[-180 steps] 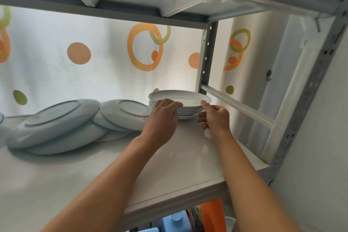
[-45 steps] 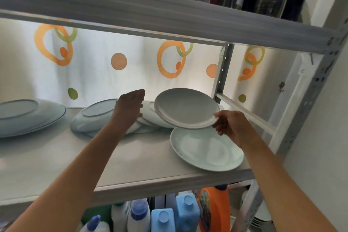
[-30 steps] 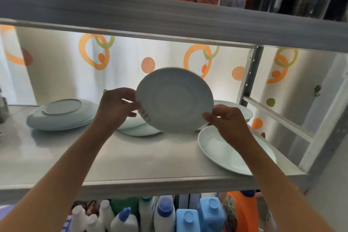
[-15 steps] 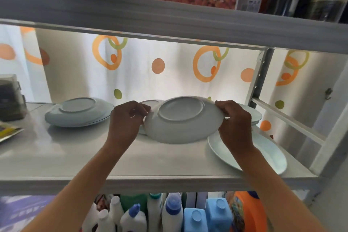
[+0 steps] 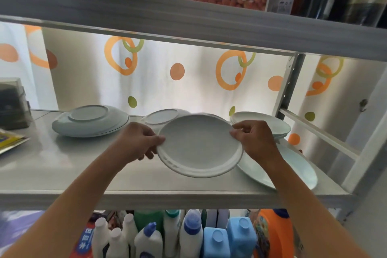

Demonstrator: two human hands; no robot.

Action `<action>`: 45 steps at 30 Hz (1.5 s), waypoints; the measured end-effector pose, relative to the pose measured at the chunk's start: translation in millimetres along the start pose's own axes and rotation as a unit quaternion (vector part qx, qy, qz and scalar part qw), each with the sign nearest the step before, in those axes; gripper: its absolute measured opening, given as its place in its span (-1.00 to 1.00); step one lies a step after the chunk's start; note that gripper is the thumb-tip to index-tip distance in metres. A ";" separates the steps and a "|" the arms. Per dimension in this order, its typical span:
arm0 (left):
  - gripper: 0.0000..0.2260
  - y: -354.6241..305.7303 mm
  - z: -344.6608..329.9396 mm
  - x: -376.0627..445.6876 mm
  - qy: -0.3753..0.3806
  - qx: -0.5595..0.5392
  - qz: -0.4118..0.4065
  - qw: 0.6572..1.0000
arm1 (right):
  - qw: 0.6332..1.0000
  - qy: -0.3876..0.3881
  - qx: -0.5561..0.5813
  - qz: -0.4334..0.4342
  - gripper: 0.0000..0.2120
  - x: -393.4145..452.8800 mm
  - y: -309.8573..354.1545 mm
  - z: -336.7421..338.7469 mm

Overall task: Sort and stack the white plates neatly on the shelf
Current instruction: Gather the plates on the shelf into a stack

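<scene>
Both hands' fingers [image 5: 156, 139] pinching plate [image 5: 199, 145] rim

We face a grey metal rack [image 5: 188, 21] backed by a sunlit white curtain [image 5: 188, 90] with orange rings

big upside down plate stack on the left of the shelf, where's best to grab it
Take the upside-down plate stack by its rim at two opposite edges, coming in from the open front of the shelf. The plates lie face down, so the rims slope to the board and the raised foot ring on top offers little hold; fingertips probably need to slip under the lowest rim. Both hands are now full: left hand and right hand hold the held plate.
</scene>
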State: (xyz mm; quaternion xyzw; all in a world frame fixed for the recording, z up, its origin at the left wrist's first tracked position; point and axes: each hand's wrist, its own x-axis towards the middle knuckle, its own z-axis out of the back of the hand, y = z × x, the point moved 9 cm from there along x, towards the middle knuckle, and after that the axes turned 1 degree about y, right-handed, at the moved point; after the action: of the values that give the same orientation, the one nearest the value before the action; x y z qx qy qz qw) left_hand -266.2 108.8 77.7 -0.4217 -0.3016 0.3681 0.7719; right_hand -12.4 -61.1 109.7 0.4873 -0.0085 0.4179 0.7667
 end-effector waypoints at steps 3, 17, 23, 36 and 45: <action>-0.80 19.7 -11.1 -4.5 0.058 0.010 0.064 0.996 | 0.990 0.100 -0.092 -0.029 -0.88 -6.2 -7.4 -21.3; -0.81 54.8 -19.0 1.6 0.102 0.067 0.126 0.984 | 0.937 0.248 -0.225 -0.103 -0.79 -30.5 -27.6 -69.9; -0.80 59.6 -20.3 8.5 0.066 0.063 0.104 0.990 | 0.940 0.209 -0.254 -0.090 -0.80 -23.9 -26.2 -67.1; -0.74 -40.0 -46.2 25.1 -0.099 0.291 -0.104 0.946 | 0.983 0.060 -0.168 -0.042 -0.75 17.5 -45.0 -5.5; -0.87 -102.5 -162.2 71.2 -0.011 0.189 -0.178 0.966 | 0.935 0.059 0.137 -0.323 -0.62 51.2 -144.0 26.7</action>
State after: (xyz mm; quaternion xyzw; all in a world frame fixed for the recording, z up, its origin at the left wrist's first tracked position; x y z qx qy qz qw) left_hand -69.2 59.5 103.1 -0.2036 -0.3052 0.2795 0.8873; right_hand 125.0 -74.1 38.7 0.5385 0.2522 0.1734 0.7851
